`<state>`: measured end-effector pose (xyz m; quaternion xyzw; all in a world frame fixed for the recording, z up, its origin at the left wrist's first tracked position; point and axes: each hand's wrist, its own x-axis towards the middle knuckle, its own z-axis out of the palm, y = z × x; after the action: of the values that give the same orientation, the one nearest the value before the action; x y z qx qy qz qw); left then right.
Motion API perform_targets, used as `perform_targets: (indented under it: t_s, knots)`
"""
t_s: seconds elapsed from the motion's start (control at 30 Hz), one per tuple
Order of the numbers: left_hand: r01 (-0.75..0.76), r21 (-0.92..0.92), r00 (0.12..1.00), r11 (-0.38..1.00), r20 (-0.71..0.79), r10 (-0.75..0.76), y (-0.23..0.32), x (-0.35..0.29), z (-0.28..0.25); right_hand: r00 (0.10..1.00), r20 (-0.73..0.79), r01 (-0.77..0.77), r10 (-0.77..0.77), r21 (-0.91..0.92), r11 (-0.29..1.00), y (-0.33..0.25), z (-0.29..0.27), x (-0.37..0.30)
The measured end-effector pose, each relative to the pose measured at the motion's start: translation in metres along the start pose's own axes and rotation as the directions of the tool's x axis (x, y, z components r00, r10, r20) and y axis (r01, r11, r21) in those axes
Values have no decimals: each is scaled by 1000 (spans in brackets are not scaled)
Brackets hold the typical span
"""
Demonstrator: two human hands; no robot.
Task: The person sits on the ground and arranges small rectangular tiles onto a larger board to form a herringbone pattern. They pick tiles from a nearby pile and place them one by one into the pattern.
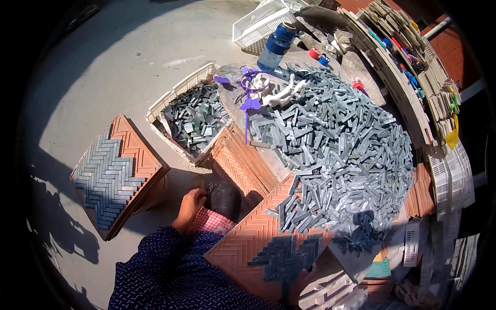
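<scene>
Left hand: your left hand point(189, 205) sits low in the frame, left of centre, resting on a red-checked cloth point(211, 222) beside a dark rounded object point(226, 199); its fingers curl together, but you cannot tell whether they clamp on anything.
Right hand: your right hand point(299, 281) shows at the bottom edge, right of centre, its fingers closed on the lower edge of the orange grooved tray point(248, 243).
Tray in hand: it lies in the lower centre, a patch of grey herringbone strips point(287, 258) set into its grooves.
Heap: a broad pile of loose grey stone strips point(341, 150) fills the bench at centre right.
Finished tray: a second orange tray point(116, 173), herringbone laid down its middle, sits at left on the floor.
Basket: a white basket point(178, 95) of grey pieces stands upper centre-left.
Bottle: a blue bottle point(276, 46) stands at top centre.
</scene>
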<state>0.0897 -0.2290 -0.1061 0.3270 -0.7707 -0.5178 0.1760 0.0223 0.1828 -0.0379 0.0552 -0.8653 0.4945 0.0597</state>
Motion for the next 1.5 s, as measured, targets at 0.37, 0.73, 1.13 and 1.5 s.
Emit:
perform_targets:
  t_s: [0.37,0.73,1.13,1.5]
  knots:
    - [-517,129,837,846,283,468,134,-15,24,999,-33,8,-14,-157,988,-57,-24,29]
    - [-869,191,471,457,602,645,174,9,95,890,275,380,-364,-3,925,-100,54,94]
    - [-618,95,711,780,492,503,157,-41,45,909,264,379,-322,-203,903,-99,93,91]
    - [-555,136,761,821,481,435,146,-65,38,907,331,-321,261,141,936,-57,10,75]
